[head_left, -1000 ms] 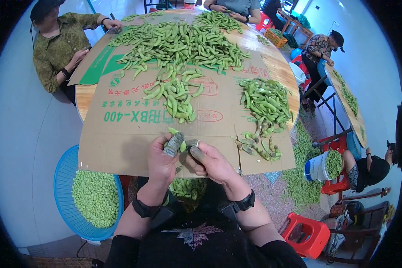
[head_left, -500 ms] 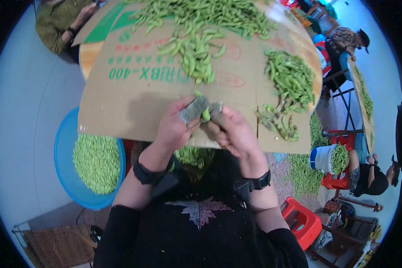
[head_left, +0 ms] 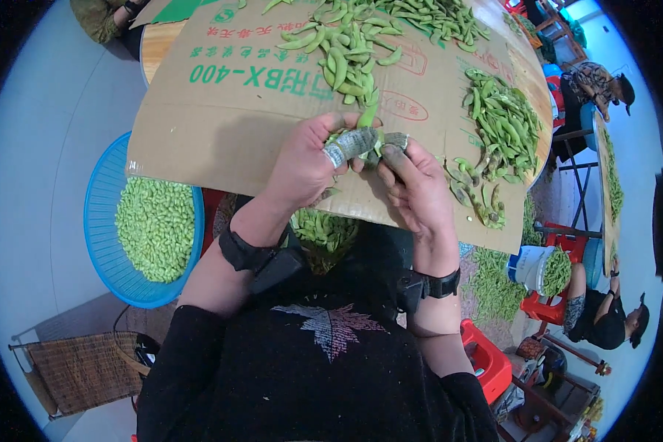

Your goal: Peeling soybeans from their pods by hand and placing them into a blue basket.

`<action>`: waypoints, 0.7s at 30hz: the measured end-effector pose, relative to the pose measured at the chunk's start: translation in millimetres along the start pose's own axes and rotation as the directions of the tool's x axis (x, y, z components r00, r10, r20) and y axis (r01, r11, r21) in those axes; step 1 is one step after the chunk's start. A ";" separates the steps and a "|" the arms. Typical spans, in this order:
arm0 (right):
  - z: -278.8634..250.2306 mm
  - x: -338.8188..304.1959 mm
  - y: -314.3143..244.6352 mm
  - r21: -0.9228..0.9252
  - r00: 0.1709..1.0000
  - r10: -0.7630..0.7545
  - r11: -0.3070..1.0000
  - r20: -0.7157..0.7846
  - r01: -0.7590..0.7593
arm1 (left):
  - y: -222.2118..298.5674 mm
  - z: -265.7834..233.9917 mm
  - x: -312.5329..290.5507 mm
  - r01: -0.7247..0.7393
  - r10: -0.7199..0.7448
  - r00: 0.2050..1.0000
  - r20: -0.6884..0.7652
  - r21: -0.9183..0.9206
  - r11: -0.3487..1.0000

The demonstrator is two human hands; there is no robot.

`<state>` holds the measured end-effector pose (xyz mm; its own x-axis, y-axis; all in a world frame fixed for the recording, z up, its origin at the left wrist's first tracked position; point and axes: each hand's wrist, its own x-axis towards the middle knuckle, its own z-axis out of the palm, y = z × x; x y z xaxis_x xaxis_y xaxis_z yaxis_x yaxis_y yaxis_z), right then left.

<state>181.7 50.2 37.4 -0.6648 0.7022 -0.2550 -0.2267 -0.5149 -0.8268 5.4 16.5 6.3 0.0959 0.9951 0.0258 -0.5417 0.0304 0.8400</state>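
Over the near part of a flattened cardboard sheet (head_left: 191,136), my two hands meet at a green edamame pod (head_left: 369,116). My left hand (head_left: 302,166) is closed round it, with a grey knitted cover on the thumb. Opposite, the thumb and forefinger of my right hand (head_left: 423,188) pinch at the pod's near end; a similar cover wraps that forefinger. The pod's middle is partly hidden by the fingers. Just beyond lies a heap of whole edamame pods (head_left: 346,62). To the right, a second pile of pods (head_left: 502,121) tapers into darker, flattened ones.
A blue plastic basin (head_left: 144,295) of shelled beans (head_left: 155,228) stands left below the table edge. More pods (head_left: 324,228) sit between my lap and the table. At right are a red stool (head_left: 485,361), a white bucket (head_left: 527,267) of pods and two other people.
The view has shifted, so the table and basin sit higher in the picture. Both hands stay together; a pod now sticks up from the fingers towards the heap.
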 end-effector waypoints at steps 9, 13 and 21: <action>9.2 7.5 -21.9 -0.635 0.920 -0.327 0.762 -0.216 0.122 | 28.9 21.9 -0.8 -0.236 0.252 0.959 0.126 0.847 0.476; 15.4 12.9 -18.1 -0.756 0.908 -0.392 0.637 -0.149 0.151 | 35.8 27.6 -3.4 -0.303 0.278 0.939 0.203 0.870 0.390; 25.8 3.8 -0.2 0.141 0.991 -0.121 0.982 -0.051 0.127 | 31.9 13.2 -8.0 -0.384 0.234 0.916 0.326 0.547 0.743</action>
<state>160.9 40.2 49.5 -0.5955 0.7835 -0.1778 -0.4077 -0.4854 -0.7734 -1.7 8.2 40.0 0.2330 0.8879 0.3967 0.0175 -0.4117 0.9111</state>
